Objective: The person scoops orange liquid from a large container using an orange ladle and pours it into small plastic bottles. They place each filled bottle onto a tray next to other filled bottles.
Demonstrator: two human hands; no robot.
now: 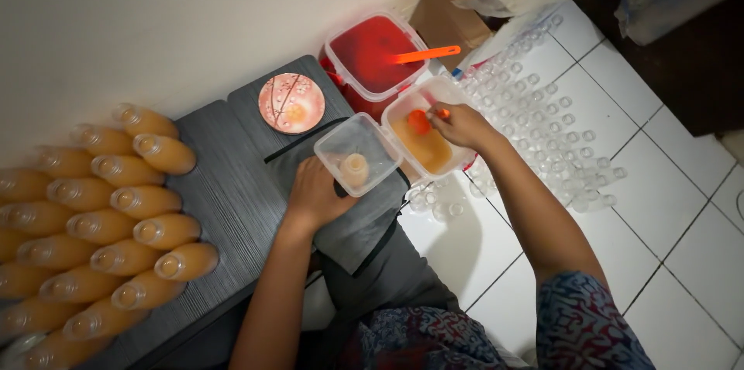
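Observation:
My left hand (316,196) rests on a grey cloth (364,219), gripping a small bottle (355,168) of orange drink that stands inside a clear square tub (335,147). My right hand (463,125) holds an orange ladle (419,121) over a second clear tub (438,91) part full of orange liquid. The ladle's bowl hangs just above the liquid.
A red tub (341,48) of red liquid with an orange spoon (425,53) stands behind. A round patterned lid (291,103) lies on the dark low table (225,199). Several filled orange bottles (116,207) lie stacked at left. Several empty clear bottles (542,130) cover the white tiled floor.

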